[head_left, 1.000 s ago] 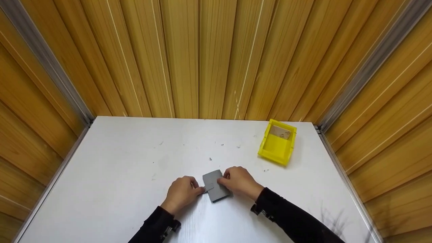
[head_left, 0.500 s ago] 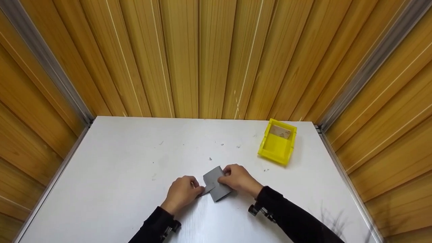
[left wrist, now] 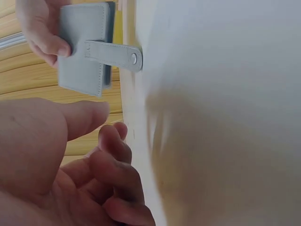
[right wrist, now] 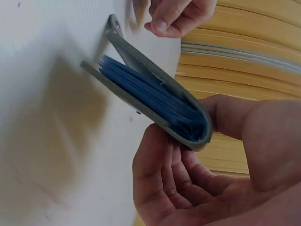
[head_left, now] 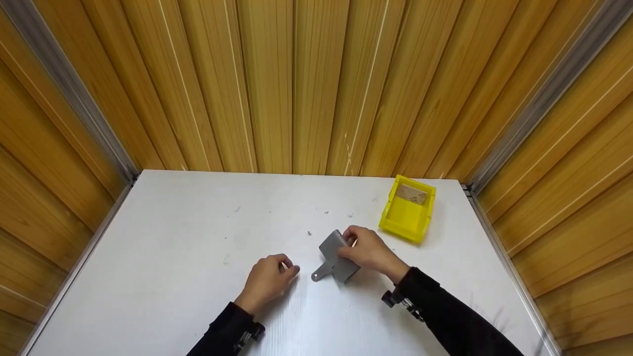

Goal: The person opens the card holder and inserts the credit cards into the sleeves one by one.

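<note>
A grey card holder [head_left: 332,249] is lifted over the table, tilted, its strap with a metal snap [left wrist: 134,58] hanging unfastened toward the left hand. My right hand [head_left: 368,249] pinches it by the spine side, thumb on one cover and fingers behind the other. Blue inner sleeves [right wrist: 150,96] show between the covers in the right wrist view. My left hand [head_left: 269,279] is apart from the strap, to its left and low over the table. Its fingers [left wrist: 115,172] are loosely bent, with a gap to the thumb and nothing held.
A yellow bin [head_left: 408,210] with a brownish label or card at its far end stands at the back right of the white table [head_left: 173,237]. Wood-look panels [head_left: 316,89] enclose the back and sides. Small dark marks dot the tabletop.
The left hand has let go of the strap while staying nearly in place. My right hand has raised the card holder and carried it to the right, slightly away from me.
</note>
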The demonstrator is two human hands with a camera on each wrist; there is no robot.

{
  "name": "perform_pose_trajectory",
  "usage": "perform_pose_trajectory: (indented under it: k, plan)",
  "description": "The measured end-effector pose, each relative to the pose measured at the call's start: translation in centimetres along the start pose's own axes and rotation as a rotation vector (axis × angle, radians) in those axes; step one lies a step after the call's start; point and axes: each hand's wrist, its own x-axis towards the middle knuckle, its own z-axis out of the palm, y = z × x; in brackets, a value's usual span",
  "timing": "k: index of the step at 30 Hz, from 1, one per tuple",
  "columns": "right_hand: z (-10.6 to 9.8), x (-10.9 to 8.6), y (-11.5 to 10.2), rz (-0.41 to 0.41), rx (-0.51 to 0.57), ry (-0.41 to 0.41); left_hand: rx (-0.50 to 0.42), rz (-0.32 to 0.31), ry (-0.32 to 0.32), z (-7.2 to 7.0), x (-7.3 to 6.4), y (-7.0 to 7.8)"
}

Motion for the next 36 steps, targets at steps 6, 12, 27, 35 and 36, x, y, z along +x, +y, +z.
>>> perform_pose_trajectory:
  k: [6,12,27,35,36]
  plan:
    - [-1.4,-0.8,-1.6,-0.058,-0.142,0.134,-0.037,0.001,-0.027,0.0,-0.1,0.1]
    - [-0.7,-1.5,-1.8,-0.225,-0.458,0.273,-0.026,-0.001,-0.020,0.0,-0.1,-0.1]
    - [7.3,-1.9,2.0,-0.719,-0.781,0.379,0.000,0.034,-0.002,0.4,-0.2,0.2]
    - [8.8,-2.5,2.6,-0.737,-0.724,0.272,0.015,0.048,-0.004,0.3,-0.4,0.0]
    - [8.8,-2.5,2.7,-0.728,-0.718,0.249,0.016,0.046,-0.004,0.3,-0.4,0.0]
